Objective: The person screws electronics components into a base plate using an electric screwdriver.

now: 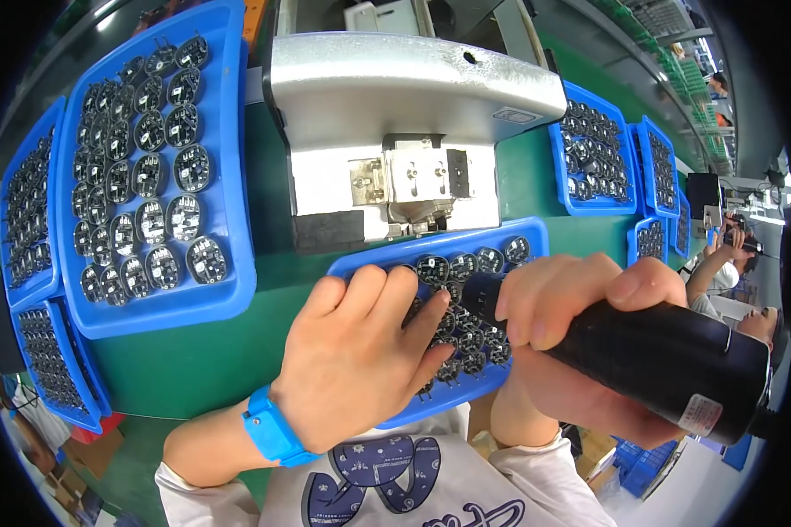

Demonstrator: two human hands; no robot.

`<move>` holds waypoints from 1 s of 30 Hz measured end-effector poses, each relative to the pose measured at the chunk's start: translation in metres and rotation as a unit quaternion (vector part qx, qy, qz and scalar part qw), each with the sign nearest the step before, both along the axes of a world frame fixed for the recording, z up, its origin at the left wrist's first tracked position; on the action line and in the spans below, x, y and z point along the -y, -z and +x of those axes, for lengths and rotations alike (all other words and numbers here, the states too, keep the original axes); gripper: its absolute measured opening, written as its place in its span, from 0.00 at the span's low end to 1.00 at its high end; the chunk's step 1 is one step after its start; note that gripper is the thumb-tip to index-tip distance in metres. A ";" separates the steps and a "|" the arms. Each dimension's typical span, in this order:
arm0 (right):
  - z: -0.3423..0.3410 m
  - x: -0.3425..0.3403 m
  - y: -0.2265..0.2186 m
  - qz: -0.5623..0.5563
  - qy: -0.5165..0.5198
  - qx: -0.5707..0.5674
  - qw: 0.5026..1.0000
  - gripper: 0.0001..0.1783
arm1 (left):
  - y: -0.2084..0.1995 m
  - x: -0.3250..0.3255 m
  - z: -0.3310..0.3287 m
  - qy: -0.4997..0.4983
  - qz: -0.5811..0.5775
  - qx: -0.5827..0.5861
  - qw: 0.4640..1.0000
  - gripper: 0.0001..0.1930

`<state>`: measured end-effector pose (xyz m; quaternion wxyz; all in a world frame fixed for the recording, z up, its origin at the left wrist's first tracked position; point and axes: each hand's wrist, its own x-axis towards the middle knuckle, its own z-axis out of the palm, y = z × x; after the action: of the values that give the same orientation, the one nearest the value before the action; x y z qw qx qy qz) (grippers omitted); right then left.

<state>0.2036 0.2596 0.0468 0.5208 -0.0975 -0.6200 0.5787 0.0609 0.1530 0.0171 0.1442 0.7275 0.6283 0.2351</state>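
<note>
A black electric screwdriver [659, 356] is gripped in my right hand [580, 307], its nose pointing left and down over a blue tray [360, 256]. In that tray sit several small rounded black housings with circuit boards [472, 338]. My left hand [351, 342], with a blue band [271, 429] on the wrist, lies over the tray's left side. Its index finger and thumb are stretched apart, the index tip touching a housing near the screwdriver's nose. The other fingers bend over the tray, their tips partly hidden. The screwdriver's bit is too small to make out.
A silver metal machine with a fixture [417, 176] stands beyond the tray. A large blue tray of housings [247, 290] lies left on the green table [163, 378], with more trays further left. Other filled trays [599, 207] stand right. Co-workers sit at far right.
</note>
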 end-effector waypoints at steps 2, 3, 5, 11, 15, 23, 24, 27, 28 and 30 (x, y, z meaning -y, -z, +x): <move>0.000 0.000 0.002 0.010 -0.005 0.004 1.000 0.49 | 0.001 -0.001 0.000 -0.002 0.005 0.004 1.000 0.21; 0.000 0.000 0.002 0.016 -0.008 0.006 1.000 0.49 | 0.001 -0.002 0.000 -0.002 0.006 0.005 1.000 0.21; 0.000 0.000 0.003 0.029 -0.014 0.009 0.999 0.50 | 0.001 -0.002 0.000 -0.003 0.011 0.008 1.000 0.20; 0.004 0.005 -0.003 0.032 0.000 0.023 0.999 0.53 | -0.001 0.001 0.001 0.002 0.022 0.007 1.000 0.19; -0.006 0.016 -0.018 -0.040 0.053 0.010 0.998 0.53 | 0.007 0.000 -0.006 -0.006 0.065 0.013 0.998 0.18; -0.066 0.011 -0.098 0.014 -0.039 0.054 0.998 0.53 | 0.005 0.000 -0.008 0.012 0.043 0.060 0.997 0.15; -0.073 0.011 -0.098 -0.016 -0.034 0.050 0.998 0.54 | 0.008 -0.001 -0.007 0.009 0.042 0.060 0.997 0.15; -0.069 -0.009 -0.084 0.022 -0.050 0.084 0.995 0.55 | 0.013 -0.001 -0.007 -0.004 0.075 0.082 0.994 0.15; -0.069 -0.011 -0.086 0.009 -0.073 0.107 0.992 0.54 | 0.013 -0.002 -0.007 0.000 0.077 0.079 0.994 0.15; -0.072 -0.005 -0.090 0.000 -0.060 0.127 0.990 0.54 | 0.015 -0.002 -0.006 0.006 0.079 0.077 0.994 0.15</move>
<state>0.1317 0.2645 0.1371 0.4020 -0.1333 -0.6857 0.5919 0.0553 0.1551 0.0022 0.1354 0.7199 0.5906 0.3385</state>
